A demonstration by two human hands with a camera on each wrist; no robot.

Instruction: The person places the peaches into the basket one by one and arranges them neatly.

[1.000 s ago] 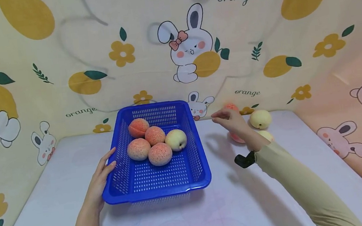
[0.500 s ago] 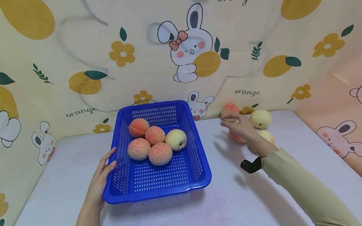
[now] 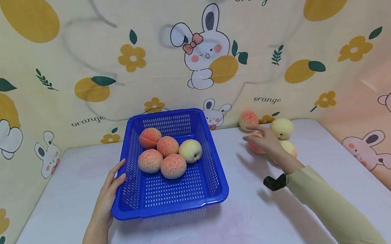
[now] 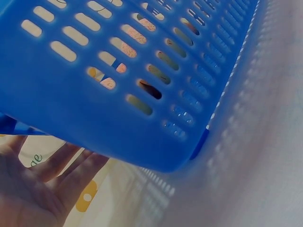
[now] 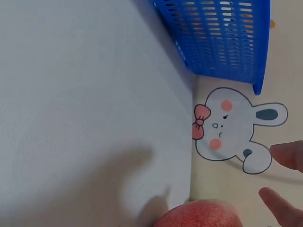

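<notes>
A blue plastic basket [image 3: 181, 207] with slotted walls stands left of the middle. Inside it lie several pinkish-orange peaches [image 3: 173, 166] and one pale yellow round fruit [image 3: 190, 151]. My left hand [image 3: 108, 193] holds the basket's left rim; in the left wrist view its fingers [image 4: 78, 177] reach up to the rim from below. To the right, my right hand [image 3: 267, 144] hovers over a small group of fruit, thumb and finger apart with nothing between them. A red peach [image 3: 255, 147] shows partly beneath it; its skin [image 5: 201, 215] also appears at the right wrist view's lower edge.
Behind the right hand sits another orange-red peach [image 3: 248, 121], with a pale yellow fruit [image 3: 281, 129] beside it. A yellow-pink fruit [image 3: 289, 148] peeks out behind the wrist. The white table [image 3: 193, 241] ends at a printed cloth [image 3: 157, 26] at the back.
My right hand has drawn back to the right and toward me, from beside the basket to over the peaches, uncovering the rear one. The left hand and basket have stayed put.
</notes>
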